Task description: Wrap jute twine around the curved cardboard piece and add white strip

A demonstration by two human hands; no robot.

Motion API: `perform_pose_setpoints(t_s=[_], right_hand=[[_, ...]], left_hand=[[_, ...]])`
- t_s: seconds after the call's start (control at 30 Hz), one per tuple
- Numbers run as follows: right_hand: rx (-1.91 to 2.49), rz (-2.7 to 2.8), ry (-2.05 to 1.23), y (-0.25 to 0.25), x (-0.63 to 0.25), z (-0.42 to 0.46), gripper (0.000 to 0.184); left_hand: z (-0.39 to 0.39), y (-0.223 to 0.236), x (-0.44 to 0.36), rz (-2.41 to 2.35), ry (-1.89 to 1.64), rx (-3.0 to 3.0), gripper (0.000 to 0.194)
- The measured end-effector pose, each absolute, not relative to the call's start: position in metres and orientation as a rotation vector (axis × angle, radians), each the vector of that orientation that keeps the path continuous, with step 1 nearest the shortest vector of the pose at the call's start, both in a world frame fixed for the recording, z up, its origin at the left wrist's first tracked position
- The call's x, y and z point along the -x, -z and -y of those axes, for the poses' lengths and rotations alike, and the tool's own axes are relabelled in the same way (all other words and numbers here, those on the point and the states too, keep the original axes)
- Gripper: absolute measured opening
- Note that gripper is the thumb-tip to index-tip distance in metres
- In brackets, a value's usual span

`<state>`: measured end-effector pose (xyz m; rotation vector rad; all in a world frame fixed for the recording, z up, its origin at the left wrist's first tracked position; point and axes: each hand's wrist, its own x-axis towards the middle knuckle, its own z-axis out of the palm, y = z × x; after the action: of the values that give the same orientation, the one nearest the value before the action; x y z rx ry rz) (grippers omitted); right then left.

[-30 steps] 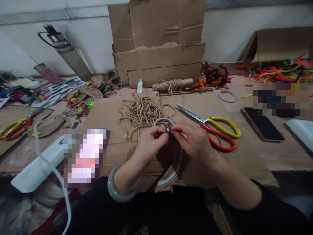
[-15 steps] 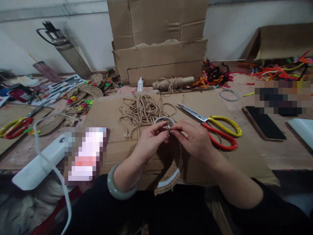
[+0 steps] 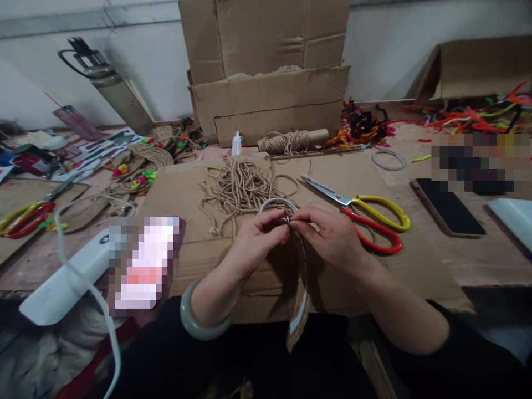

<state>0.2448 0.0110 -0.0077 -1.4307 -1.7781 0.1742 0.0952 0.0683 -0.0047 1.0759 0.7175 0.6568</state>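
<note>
My left hand (image 3: 258, 237) and my right hand (image 3: 330, 230) meet at the middle, fingertips pinched together on a curved headband (image 3: 302, 271). It has a white arch at the far side, and brown edging and a pale strip show on its lower end, which hangs towards my lap. The small part between the fingertips is mostly hidden. Just beyond the hands a heap of cut jute cords (image 3: 245, 185) lies on a cardboard sheet (image 3: 195, 260). Scissors (image 3: 349, 202) with one yellow and one red handle rest beside my right hand, blades apart from it.
A twine roll (image 3: 282, 142) and a small white bottle (image 3: 236, 145) stand before an upright cardboard box (image 3: 270, 105). A phone (image 3: 446, 208) and a grey ring (image 3: 388, 159) lie right. Left are a lit phone (image 3: 145, 263), a white device with cable (image 3: 62, 293) and more scissors (image 3: 31, 216).
The headband's lower end has swung to the right and turned more edge-on. Both hands keep their pinch in nearly the same place. The view has shifted slightly.
</note>
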Motion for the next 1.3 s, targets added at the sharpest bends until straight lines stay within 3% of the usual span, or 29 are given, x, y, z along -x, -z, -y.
perform_pose_setpoints(t_s=[0.4,1.03,1.3], right_hand=[[1.417,1.76,-0.15,0.0102,-0.2447,-0.0124,0.006],[1.501,1.704,-0.2,0.0082,-0.2417,-0.0106,0.007],[1.514,1.703,-0.225,0.007,-0.2408,-0.0106,0.009]], left_hand=[[-0.0661,0.0046,-0.0974,-0.761,-0.71,-1.006,0.029],[-0.0665,0.0037,-0.0963,-0.791,-0.684,-1.127,0.009],[-0.0655,0.0054,-0.0967,-0.757,-0.683,-1.092,0.016]])
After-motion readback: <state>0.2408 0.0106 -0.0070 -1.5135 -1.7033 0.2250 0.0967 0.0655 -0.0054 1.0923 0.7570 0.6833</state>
